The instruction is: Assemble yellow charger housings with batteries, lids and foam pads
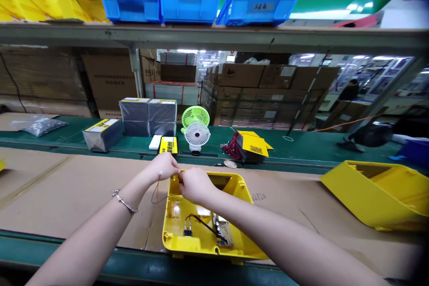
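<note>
A yellow plastic housing [170,243] lies with its hollow side up on the cardboard-covered bench. Inside it are a black socket-like part [188,229] with wires and a small circuit board [224,232]. My left hand [165,166] is closed in a pinch at the housing's far left corner. A thin wire [153,197] loops down from this hand towards the housing's left wall. Beside it, my right hand [196,186] is closed at the same corner, over the inner edge. Its fingertips are hidden, so what they grip cannot be made out.
Another yellow housing [375,196] lies to the right. Along the back strip stand grey boxes [134,116], a white fan [197,135], a green fan [191,115], yellow cards [254,144] and red wires [231,148]. Blue bins [191,3] line the overhead shelf.
</note>
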The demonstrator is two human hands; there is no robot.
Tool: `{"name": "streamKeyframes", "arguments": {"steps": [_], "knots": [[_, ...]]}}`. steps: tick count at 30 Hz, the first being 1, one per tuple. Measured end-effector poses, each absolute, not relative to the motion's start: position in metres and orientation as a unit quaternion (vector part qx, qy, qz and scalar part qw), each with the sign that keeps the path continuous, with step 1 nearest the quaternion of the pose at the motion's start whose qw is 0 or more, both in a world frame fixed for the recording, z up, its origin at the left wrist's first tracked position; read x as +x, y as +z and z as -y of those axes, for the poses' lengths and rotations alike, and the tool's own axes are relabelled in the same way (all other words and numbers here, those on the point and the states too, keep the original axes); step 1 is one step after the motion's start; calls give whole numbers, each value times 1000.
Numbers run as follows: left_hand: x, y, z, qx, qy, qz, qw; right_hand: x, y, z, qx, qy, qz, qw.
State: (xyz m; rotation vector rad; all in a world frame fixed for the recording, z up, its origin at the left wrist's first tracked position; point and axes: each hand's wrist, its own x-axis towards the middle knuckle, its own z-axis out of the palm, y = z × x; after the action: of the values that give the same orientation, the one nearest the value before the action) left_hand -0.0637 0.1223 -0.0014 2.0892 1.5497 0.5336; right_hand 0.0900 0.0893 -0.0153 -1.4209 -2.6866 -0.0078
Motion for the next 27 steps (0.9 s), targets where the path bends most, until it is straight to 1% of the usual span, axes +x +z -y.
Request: {"name": "streamKeyframes", "arguments": {"steps": [5,9,12,15,18,20,22,23,25,27], "knots": [[-56,3,-128,773,142,-585,199,93,-11,-87,-417,-1,909,27],[-47,8,-128,785,119,-584,170,109,1,-85,-385,27,922,8],[-44,10,-130,792,110,-577,166,131,11,-85,-391,45,919,-21],[-46,6,-135,794,112,-570,180,158,20,-85,-414,62,908,-26],[-49,-4,-140,787,124,-569,205,183,25,-84,-408,129,904,10],[-51,-10,-141,778,136,-572,222,195,22,-84,-413,126,898,78],[-51,-13,-138,770,153,-575,232,205,16,-85,-438,58,883,156],[-51,-13,-135,768,162,-574,235,209,12,-85,-452,16,873,179],[-51,-8,-127,767,180,-567,239,216,4,-86,-477,-46,858,182],[-52,1,-117,769,198,-559,237,220,2,-85,-493,-76,852,160]]}}
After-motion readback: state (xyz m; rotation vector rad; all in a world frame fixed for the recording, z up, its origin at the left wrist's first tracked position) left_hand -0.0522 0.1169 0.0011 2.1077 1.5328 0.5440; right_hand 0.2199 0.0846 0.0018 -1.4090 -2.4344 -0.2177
